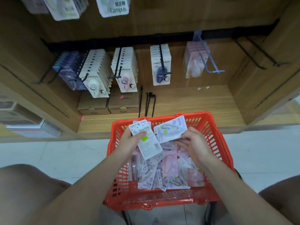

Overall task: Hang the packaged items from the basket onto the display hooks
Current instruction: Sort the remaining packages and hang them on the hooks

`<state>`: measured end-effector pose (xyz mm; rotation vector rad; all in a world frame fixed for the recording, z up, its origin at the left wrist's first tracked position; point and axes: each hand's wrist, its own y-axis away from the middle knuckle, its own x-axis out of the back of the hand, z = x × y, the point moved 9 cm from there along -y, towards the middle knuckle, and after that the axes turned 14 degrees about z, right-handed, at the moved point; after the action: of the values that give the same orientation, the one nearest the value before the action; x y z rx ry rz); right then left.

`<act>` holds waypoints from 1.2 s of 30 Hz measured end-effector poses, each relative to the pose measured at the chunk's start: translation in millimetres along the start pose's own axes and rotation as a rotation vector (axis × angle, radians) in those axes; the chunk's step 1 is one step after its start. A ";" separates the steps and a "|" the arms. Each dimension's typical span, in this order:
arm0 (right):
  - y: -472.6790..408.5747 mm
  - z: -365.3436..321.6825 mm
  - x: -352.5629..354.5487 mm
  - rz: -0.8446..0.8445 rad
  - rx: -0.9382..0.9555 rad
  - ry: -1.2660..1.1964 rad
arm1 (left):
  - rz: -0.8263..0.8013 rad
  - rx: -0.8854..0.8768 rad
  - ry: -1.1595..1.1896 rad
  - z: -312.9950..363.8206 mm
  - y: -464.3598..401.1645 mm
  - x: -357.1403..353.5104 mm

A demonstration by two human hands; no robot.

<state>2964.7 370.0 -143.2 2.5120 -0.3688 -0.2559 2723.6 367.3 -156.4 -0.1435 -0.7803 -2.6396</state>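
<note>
A red plastic basket (215, 127) stands on the floor between my knees, holding several pink and lilac packets (168, 174). My left hand (129, 142) grips a small stack of white packets (148, 143), their printed backs facing me. My right hand (193, 143) pinches the lower edge of a single white packet (170, 130) with a Campus label, held over the basket. Ahead, black display hooks (117, 69) carry rows of similar packets. A pale blue hook (209, 62) at the right holds several pink ones.
Two cardboard boxes (108, 104) sit on the wooden bottom shelf (194, 103) behind the basket, beside loose black hooks (149, 103). More packets hang above at the top (113, 7). Bare black hooks (258, 54) jut from the right side panel.
</note>
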 end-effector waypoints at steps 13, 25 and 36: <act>18.2 -66.4 -4.5 -0.014 -0.041 -0.044 | -0.171 -0.207 -0.207 89.0 32.5 -20.4; 41.4 -30.0 -36.5 -0.179 -0.076 0.285 | -0.093 -0.368 -0.230 84.8 38.3 -26.3; 74.0 -98.4 -45.9 0.169 1.160 0.844 | -0.131 -0.218 -0.362 76.6 36.6 -30.9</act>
<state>2932.0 377.1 -16.2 3.2645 -0.4234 1.4268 2765.5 390.9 -79.8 -0.6650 -0.6224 -2.8592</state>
